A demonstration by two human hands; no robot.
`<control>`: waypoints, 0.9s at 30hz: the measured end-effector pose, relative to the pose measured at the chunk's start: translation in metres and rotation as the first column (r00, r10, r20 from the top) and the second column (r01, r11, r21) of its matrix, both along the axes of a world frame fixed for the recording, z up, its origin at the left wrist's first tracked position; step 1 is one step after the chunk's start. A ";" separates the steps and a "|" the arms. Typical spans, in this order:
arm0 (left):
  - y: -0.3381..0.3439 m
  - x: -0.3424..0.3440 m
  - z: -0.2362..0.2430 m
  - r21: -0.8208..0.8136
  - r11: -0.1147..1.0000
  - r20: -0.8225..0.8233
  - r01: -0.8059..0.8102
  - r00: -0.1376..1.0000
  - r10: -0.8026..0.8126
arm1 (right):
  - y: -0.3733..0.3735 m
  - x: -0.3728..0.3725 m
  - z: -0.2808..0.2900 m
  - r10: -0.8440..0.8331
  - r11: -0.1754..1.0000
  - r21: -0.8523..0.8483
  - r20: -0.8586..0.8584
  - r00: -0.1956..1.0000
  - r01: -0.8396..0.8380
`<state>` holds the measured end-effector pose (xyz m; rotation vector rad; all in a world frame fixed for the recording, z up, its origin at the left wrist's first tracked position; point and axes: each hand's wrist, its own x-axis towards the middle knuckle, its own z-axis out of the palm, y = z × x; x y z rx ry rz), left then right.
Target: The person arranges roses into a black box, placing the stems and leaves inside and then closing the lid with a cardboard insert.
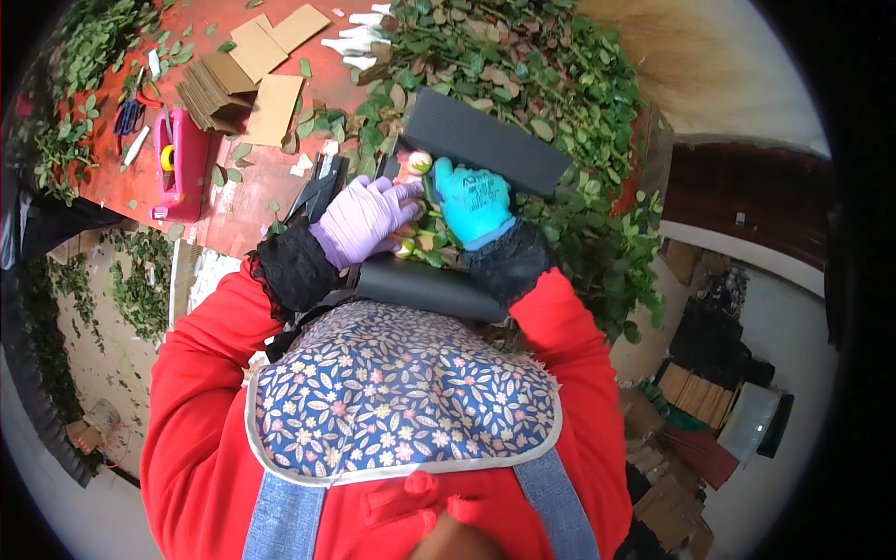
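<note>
My left hand (pixel 366 220), in a lilac glove, reaches over a small group of pale rosebuds (pixel 419 162) with its fingers stretched and slightly apart. Close on the right is my right hand (pixel 474 203) in a turquoise glove, its fingers curled in beside the rose stems and leaves; what lies inside them is hidden. The roses lie between two black boards: a ribbed one (pixel 485 140) slants behind them, and a smooth one (pixel 425 286) runs along the near side. Another bud (pixel 404 248) shows below my left fingers.
Cut leafy stems (pixel 560 93) heap across the table's back and right. On the red tabletop (pixel 241 201) at left are a pink tape dispenser (pixel 184 168), scissors (pixel 129 117) and brown cardboard pieces (pixel 217 91). A white glove (pixel 359 42) lies at the back.
</note>
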<state>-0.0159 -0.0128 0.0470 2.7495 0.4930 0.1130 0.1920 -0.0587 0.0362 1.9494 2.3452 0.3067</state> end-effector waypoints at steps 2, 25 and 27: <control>-0.001 0.003 0.000 0.025 1.000 -0.012 0.002 1.000 -0.002 | 0.003 0.002 0.000 0.011 1.000 -0.016 -0.027 1.000 -0.011; 0.001 0.006 0.000 -0.096 0.995 -0.044 -0.008 0.999 0.004 | -0.005 0.007 -0.010 -0.022 0.997 -0.077 -0.139 0.990 0.012; 0.005 0.009 0.003 -0.116 0.993 -0.080 -0.003 0.997 -0.007 | -0.007 0.008 -0.013 -0.046 0.998 -0.049 -0.132 0.990 0.039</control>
